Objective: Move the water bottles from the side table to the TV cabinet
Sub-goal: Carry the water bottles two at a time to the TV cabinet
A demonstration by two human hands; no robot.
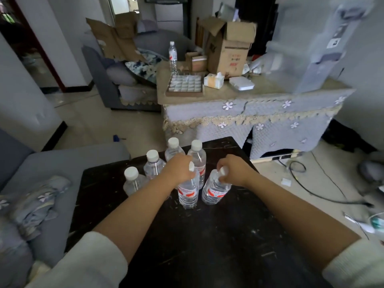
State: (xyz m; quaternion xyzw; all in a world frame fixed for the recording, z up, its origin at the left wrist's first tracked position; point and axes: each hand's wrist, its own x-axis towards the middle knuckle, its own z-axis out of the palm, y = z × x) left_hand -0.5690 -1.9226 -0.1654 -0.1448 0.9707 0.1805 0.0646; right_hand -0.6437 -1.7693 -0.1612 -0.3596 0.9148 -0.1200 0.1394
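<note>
Your left hand is curled round the neck of one water bottle, its white cap showing between your fingers; your right hand pinches the cap and neck of a second bottle just beside it. The left one stands upright, the right one leans a little toward the first. Whether either base has left the surface, you cannot tell from here.

Both sit on the dark, scuffed side table, near its middle. Four more capped bottles stand in a cluster behind and to the left of your left hand, one of them partly hidden by your wrist.

Beyond the table's far edge stands the cabinet, draped in a pale quilted cloth with flower trim. One bottle already stands upright at its back left corner, near a tray of small packets, a tissue pack and an open cardboard box. A large clear bin at the right is blurred. A grey sofa runs along your left, cut off by the frame, and cables lie on the floor at the right.
</note>
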